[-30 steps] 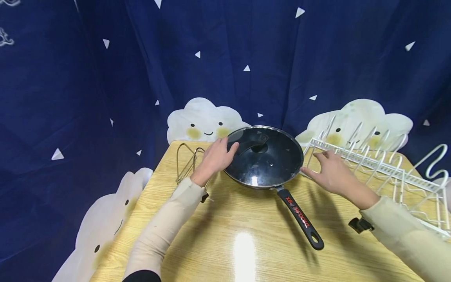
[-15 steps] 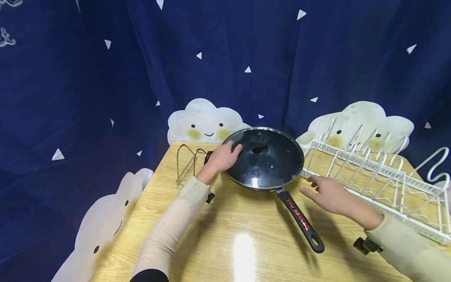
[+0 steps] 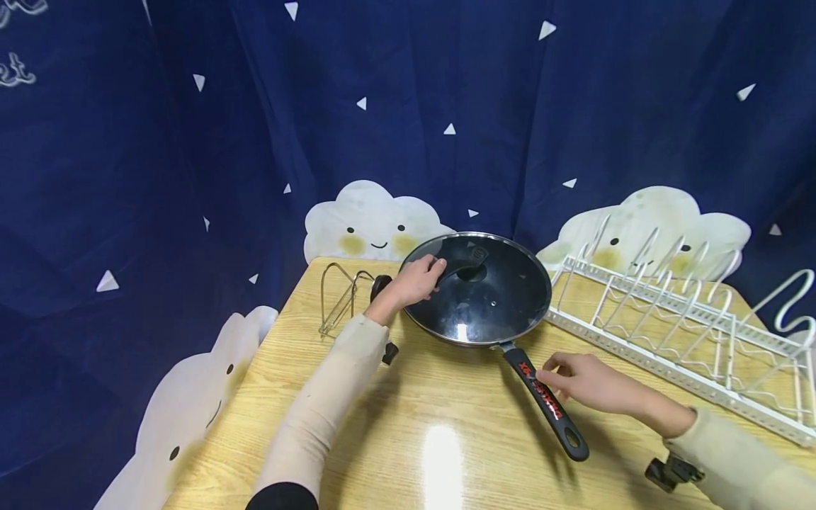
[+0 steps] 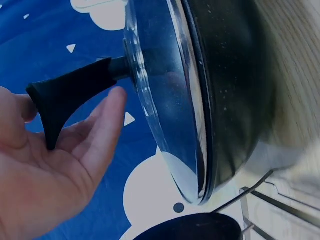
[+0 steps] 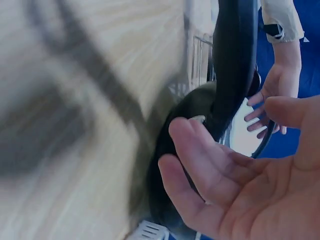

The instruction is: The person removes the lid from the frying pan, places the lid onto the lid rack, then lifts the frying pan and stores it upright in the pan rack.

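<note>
A dark frying pan (image 4: pixel 240 90) sits on the wooden table, covered by a glass lid (image 3: pixel 503 304) with a metal rim. My left hand (image 3: pixel 416 281) reaches over the lid's left side. In the left wrist view its thumb and extended fingers lie either side of the lid's black curved handle (image 4: pixel 72 95), loosely and without closing round it. The pan's long black handle (image 3: pixel 545 404), with red lettering, points toward me and to the right. Just to the right of it is my right hand (image 3: pixel 593 382), fingers loosely bent; the thumb tip overlaps the handle in the head view.
A white wire dish rack (image 3: pixel 637 340) stands along the table's right side. At the back left is a small metal wire stand (image 3: pixel 325 301), with a black rounded thing (image 3: pixel 380 285) by the left wrist. A dark blue curtain (image 3: pixel 395 85) hangs behind the table.
My left hand has moved right from the lid's left edge to its handle. My right hand has left the pan's right rim and come down beside the long handle. The pan stays put.
</note>
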`<state>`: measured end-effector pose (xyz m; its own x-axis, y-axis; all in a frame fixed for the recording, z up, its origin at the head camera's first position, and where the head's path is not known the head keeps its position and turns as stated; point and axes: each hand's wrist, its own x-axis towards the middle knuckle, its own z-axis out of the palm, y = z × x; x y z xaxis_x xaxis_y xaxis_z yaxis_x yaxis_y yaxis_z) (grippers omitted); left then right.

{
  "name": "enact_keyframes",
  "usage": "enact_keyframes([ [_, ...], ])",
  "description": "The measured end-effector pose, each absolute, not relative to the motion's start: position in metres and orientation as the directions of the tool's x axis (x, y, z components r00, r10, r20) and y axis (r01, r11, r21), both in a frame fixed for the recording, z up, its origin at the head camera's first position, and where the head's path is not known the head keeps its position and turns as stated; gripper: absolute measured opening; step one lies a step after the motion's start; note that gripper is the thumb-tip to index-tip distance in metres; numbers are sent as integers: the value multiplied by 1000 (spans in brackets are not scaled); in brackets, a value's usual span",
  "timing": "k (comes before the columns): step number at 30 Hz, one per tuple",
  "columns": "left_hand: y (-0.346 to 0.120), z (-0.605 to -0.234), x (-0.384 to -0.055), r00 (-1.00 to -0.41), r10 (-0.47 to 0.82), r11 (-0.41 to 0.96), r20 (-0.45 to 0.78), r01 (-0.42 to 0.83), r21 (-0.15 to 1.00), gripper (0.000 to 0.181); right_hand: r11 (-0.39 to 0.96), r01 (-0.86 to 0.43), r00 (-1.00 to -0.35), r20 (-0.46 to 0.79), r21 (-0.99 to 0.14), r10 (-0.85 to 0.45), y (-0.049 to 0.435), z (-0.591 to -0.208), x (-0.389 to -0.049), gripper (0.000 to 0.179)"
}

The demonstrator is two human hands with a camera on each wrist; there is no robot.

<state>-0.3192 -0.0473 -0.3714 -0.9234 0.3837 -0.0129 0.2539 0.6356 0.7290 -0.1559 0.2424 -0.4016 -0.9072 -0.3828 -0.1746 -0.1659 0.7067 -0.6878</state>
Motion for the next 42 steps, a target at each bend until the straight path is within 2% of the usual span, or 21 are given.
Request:
enact_keyframes([
  [3, -45, -371, -321, -921, 388, 570, -24, 220, 791, 44, 649, -115, -884, -221, -752, -412, 241, -405, -151, 28],
  [9, -43, -374, -330, -914, 402, 406, -53, 126, 905, 37, 480, 98, -800, -356, -872, -483, 242, -412, -146, 31],
  [14, -41, -377, -338, -904, 411, 248, -119, -14, 969, 39, 351, 196, -733, -375, -915, -567, 244, -420, -144, 30],
  [20, -40, -378, -342, -865, 458, 166, -204, -142, 976, 44, 118, 363, -681, -350, -924, -643, 241, -430, -139, 34],
  [24, -40, -377, -342, -841, 488, 123, -234, -198, 972, 48, 55, 400, -706, -346, -915, -619, 235, -436, -136, 41],
  [32, -39, -371, -344, -819, 511, 129, -262, -228, 965, 55, 69, 365, -746, -336, -928, -574, 229, -445, -134, 60],
  [42, -31, -375, -345, -809, 492, 197, -321, -256, 946, 45, 142, 273, -798, -306, -951, -519, 225, -448, -129, 55],
])
